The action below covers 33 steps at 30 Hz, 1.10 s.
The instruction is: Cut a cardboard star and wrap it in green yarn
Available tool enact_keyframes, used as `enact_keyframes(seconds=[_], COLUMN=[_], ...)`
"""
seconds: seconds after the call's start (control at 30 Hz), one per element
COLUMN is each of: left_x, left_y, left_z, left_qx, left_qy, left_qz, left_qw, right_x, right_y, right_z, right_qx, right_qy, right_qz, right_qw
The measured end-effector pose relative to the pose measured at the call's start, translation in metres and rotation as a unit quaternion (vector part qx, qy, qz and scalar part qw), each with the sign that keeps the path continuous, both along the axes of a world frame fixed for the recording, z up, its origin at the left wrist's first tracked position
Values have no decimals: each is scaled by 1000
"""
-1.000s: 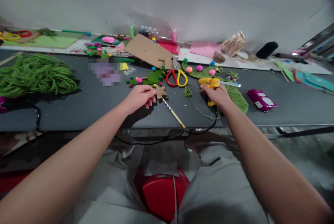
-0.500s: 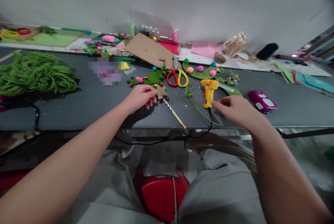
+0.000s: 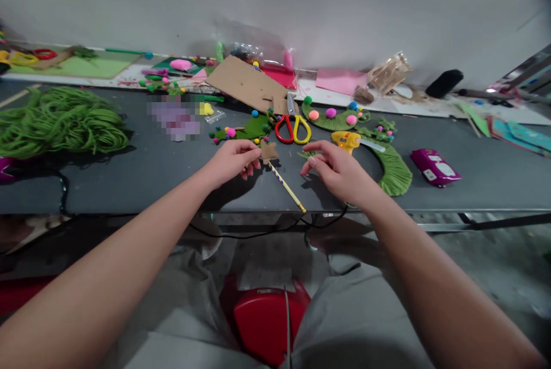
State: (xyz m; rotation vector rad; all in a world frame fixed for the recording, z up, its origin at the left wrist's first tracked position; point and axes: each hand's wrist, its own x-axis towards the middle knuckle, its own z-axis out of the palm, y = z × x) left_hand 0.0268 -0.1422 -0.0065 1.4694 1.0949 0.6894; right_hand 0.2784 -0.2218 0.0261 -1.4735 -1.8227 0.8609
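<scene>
Between thumb and fingers, my left hand (image 3: pixel 236 161) grips the edge of a small star-shaped cardboard piece (image 3: pixel 270 152). A pale pencil (image 3: pixel 287 188) lies on the table, its upper end at the cardboard star. My right hand (image 3: pixel 338 171) hovers to the right of the pencil with thumb and fingers apart, holding nothing. Behind that hand is a yellow glue gun (image 3: pixel 346 140), its handle mostly hidden. A green yarn-wrapped ring (image 3: pixel 394 171) lies beside it. Scissors with red and yellow handles (image 3: pixel 293 128) rest behind the star.
A heap of green yarn (image 3: pixel 64 122) lies at the left. A purple power adapter (image 3: pixel 434 167) sits at the right. Cardboard (image 3: pixel 247 85) and pom-pom pieces line the back. The black cord (image 3: pixel 249 237) hangs below the table's front edge, above a red stool (image 3: pixel 269 323).
My right hand has moved left, away from the glue gun's handle towards the pencil, and now covers part of the gun. My left hand stays at the cardboard star, which has turned slightly.
</scene>
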Motion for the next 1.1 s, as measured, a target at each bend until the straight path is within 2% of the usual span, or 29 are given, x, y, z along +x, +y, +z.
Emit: enact_keyframes(seconds=[0.1, 0.2, 0.4, 0.5, 0.77, 1.1], left_x=[1, 1, 1, 3, 9, 16], left_y=[-4, -8, -12, -12, -21, -27], left_z=[3, 5, 7, 9, 23, 34], left_qx=[27, 53, 50, 47, 35, 22], left_qy=[4, 1, 0, -3, -29, -78], left_qz=[7, 24, 32, 41, 67, 87], left_qw=[1000, 998, 998, 998, 997, 993], right_x=[-3, -6, -11, -13, -15, -25], right_y=[15, 25, 30, 29, 23, 29], right_z=[-8, -11, -14, -11, 12, 13], right_qx=[-38, -39, -62, -76, -66, -80], right_qy=[74, 110, 173, 196, 272, 284], right_qz=[-15, -41, -96, -97, -95, -100], right_qw=[996, 992, 978, 973, 955, 950])
